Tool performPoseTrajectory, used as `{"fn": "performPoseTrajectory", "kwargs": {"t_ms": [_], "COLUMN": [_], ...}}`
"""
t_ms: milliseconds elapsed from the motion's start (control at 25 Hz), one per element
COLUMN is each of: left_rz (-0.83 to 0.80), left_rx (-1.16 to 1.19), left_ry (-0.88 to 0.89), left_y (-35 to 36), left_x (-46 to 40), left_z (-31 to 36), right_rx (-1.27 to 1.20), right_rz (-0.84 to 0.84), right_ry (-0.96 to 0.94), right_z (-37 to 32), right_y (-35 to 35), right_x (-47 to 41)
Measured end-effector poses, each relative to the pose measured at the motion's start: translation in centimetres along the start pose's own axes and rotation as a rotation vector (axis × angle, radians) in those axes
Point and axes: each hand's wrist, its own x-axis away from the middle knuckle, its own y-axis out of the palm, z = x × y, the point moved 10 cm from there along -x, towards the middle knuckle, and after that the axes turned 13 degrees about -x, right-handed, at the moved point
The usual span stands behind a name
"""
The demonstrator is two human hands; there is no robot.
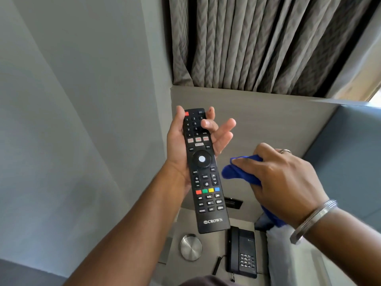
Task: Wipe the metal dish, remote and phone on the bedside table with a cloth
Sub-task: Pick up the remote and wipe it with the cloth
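My left hand [181, 145] holds a long black remote [204, 172] upright in the air, buttons facing me, thumb along its left edge and fingers behind its top. Just to its right, my right hand [284, 178] grips a bunched blue cloth [237, 172], a small gap away from the remote. Far below on the bedside table [212, 240] lie a round brushed-metal dish [190, 247] and, right of it, a black desk phone [242, 251] with its keypad toward me.
A grey wall fills the left. Patterned grey curtains [257, 42] hang above a grey headboard panel. A padded blue-grey headboard [350, 151] and white bedding [288, 254] are at the right. A black socket plate [233, 203] sits in the panel above the table.
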Motion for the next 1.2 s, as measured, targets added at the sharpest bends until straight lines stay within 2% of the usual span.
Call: {"fn": "performPoseTrajectory", "kwargs": {"t_ms": [120, 280, 400, 480, 560, 640, 760, 840, 1040, 1200], "left_rz": [0.017, 0.004, 0.002, 0.03, 0.032, 0.021, 0.0, -0.024, 0.015, 0.041], "left_rx": [-0.03, -0.11, -0.075, -0.027, -0.027, -0.065, -0.176, -0.257, -0.184, -0.133], "left_ry": [0.001, -0.006, 0.037, 0.1, 0.119, 0.088, 0.054, 0.047, 0.08, 0.022], "left_y": [-0.4, 0.2, 0.2, -0.8, -1.4, -1.4, -0.4, 0.5, 0.5, -0.4], "left_x": [0.1, -0.2, -0.4, -0.4, -0.5, -0.5, -0.5, -0.7, -0.9, -0.9], "left_z": [0.8, -0.3, 0.5, 2.5, 4.0, 4.0, 2.1, 0.8, 1.8, 0.1], "right_rx": [-0.075, -0.162, -0.128, -0.139, -0.18, -0.211, -0.22, -0.149, -0.08, -0.014], "right_rz": [0.112, 0.246, 0.139, 0.006, -0.051, 0.024, 0.226, 0.267, 0.099, 0.02], "right_ry": [-0.032, -0.044, 0.039, 0.022, -0.007, -0.003, 0.053, 0.074, -0.041, -0.112], "right_z": [0.9, -2.2, -3.0, -3.0, -2.6, -1.7, -0.7, -1.2, -3.3, -2.8], "right_y": [-1.8, -3.2, -1.3, 0.4, 1.0, -0.1, -2.8, -3.1, 0.1, 1.0], "right_x": [0.7, 0.9, 1.2, 2.4, 3.5, 3.4, 1.5, 0.0, 0.3, 1.4]}}
